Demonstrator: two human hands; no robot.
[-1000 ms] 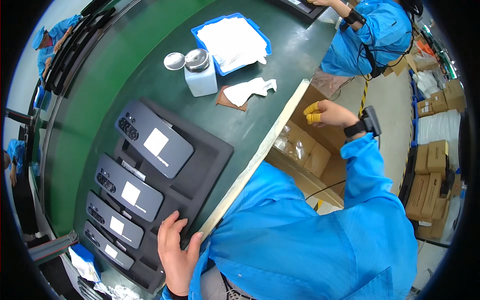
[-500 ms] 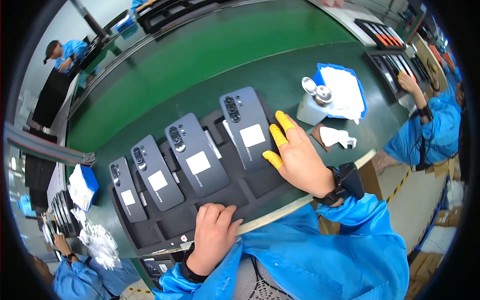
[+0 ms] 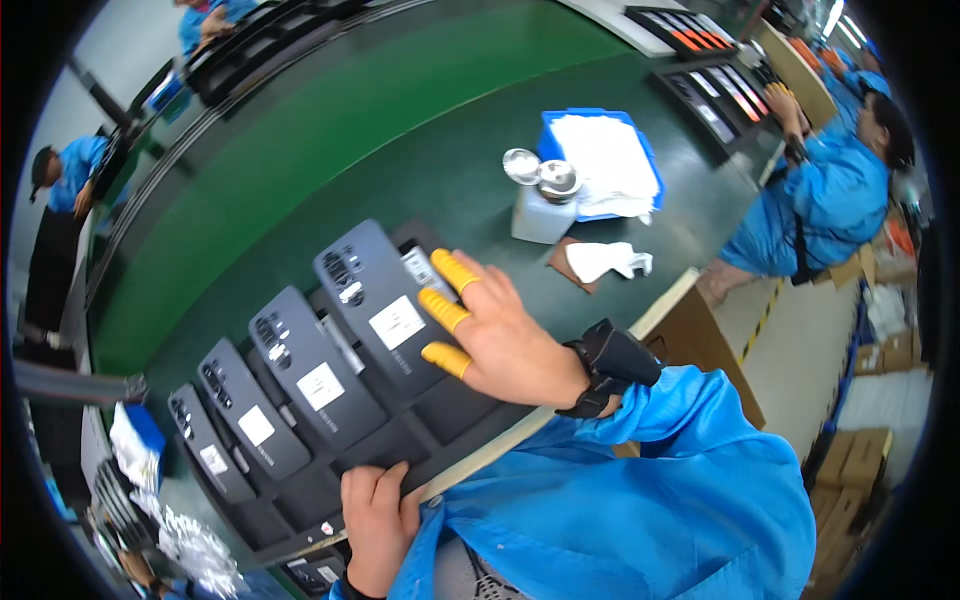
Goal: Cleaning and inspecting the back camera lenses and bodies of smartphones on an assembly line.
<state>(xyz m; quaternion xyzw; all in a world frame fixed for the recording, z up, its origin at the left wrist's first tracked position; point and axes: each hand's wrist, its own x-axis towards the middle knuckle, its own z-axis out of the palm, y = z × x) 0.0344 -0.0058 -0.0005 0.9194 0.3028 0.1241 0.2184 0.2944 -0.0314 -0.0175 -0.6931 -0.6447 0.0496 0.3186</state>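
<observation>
A black tray [image 3: 300, 500] lies along the table's near edge. Several dark grey phones lie in it, backs up, each with a white square label; the rightmost phone [image 3: 370, 265] is the largest in view. My right hand [image 3: 510, 340] wears yellow finger cots on three digits. Its fingers are spread at that phone's right edge, seemingly touching it, with a pale labelled strip [image 3: 417, 266] beside them. My left hand [image 3: 375, 525] is bare, its bent fingers hooked over the tray's near rim.
Beyond my right hand stand a white pump bottle [image 3: 545, 215] and a blue bin [image 3: 655, 180] of white cloths. A crumpled white cloth [image 3: 605, 260] lies on a brown pad. Clear plastic wrap [image 3: 195, 550] is at the left. A co-worker [image 3: 825, 180] handles another tray at the right.
The view has turned, so the tray and bottle appear farther left. My right hand stays by the rightmost phone, and the pale strip now shows on that phone's right side. My left hand remains at the rim.
</observation>
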